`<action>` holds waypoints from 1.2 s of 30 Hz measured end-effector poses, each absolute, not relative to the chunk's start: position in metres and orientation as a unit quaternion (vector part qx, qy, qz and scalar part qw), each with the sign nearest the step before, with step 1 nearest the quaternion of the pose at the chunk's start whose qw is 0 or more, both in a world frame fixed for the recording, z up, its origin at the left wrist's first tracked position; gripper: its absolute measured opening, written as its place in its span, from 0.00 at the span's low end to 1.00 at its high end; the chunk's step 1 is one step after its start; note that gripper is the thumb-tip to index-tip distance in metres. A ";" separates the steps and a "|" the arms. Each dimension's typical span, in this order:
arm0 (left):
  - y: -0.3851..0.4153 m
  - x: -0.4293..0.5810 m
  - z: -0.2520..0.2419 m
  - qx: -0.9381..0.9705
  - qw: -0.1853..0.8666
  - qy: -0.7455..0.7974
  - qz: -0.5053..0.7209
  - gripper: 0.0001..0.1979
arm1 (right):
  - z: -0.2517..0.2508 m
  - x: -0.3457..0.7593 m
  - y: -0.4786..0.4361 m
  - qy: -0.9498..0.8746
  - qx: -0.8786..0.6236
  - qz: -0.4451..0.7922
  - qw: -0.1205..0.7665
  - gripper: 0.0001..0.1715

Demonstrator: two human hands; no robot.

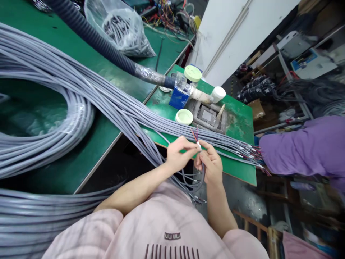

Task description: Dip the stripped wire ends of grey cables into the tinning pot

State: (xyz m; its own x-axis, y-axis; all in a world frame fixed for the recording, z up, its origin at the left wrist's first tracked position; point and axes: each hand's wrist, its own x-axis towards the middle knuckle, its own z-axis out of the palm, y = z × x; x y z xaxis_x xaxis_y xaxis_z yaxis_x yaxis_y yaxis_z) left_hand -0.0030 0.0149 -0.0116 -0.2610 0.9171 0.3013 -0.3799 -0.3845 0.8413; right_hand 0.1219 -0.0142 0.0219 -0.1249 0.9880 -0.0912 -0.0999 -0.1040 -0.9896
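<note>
Two hands work at one stripped cable end: the left hand [180, 154] pinches a white sleeve [198, 145] between thumb and forefinger, while the right hand [211, 162] grips the grey multicore cable [203, 174] just below. Coloured cores [194, 134] stand upward, above the green workbench [238, 126] and beside the long cable bundle [161, 118].

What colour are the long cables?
The long cables are grey, best seen in the head view.

Left hand [179, 154] and right hand [210, 166] are raised close together, both with fingers curled in a pinching grip. Left forearm [137, 187] angles up and inward from lower left; right forearm [219, 205] rises nearly upright.
</note>
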 end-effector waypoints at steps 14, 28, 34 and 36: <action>-0.002 0.012 -0.012 0.267 0.794 0.223 0.499 0.23 | 0.011 0.122 -0.022 -0.442 -0.481 0.571 0.496 0.29; -0.013 0.012 -0.018 0.509 0.605 0.335 0.513 0.12 | 0.046 0.136 0.010 -0.619 -0.526 0.350 0.466 0.14; -0.014 0.008 -0.017 0.535 0.580 0.333 0.516 0.08 | 0.034 0.136 0.035 -0.428 -0.490 0.483 0.586 0.15; -0.015 0.008 -0.019 0.531 0.592 0.335 0.505 0.09 | 0.035 0.146 0.043 -0.400 -0.480 0.459 0.632 0.17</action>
